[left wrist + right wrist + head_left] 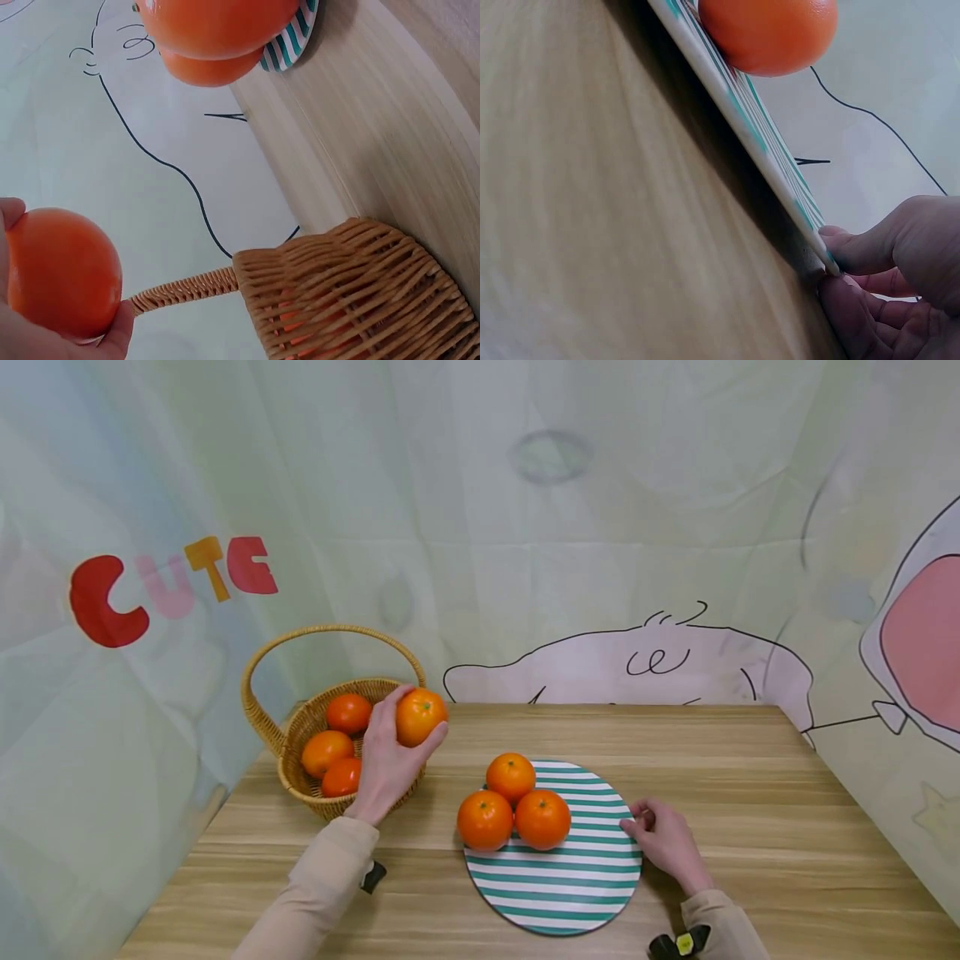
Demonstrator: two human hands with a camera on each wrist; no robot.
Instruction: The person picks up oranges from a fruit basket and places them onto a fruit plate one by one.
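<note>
My left hand [389, 757] grips an orange [422, 717] between thumb and fingers, above the right side of a wicker basket [311, 800]. The left wrist view shows this orange apart from the basket's rim. On the left part of a round green-and-white striped board [570, 893], three oranges [543, 819] sit close together. My right hand [666, 842] pinches the board's right edge; in the right wrist view the thumb [870, 247] lies on top and a finger is underneath.
Inside the basket lie several orange-red fruits [327, 753], partly hidden by my left hand. Its tall handle [330, 628] arches up at the back. The wooden table [720, 752] meets a printed curtain [480, 568] behind.
</note>
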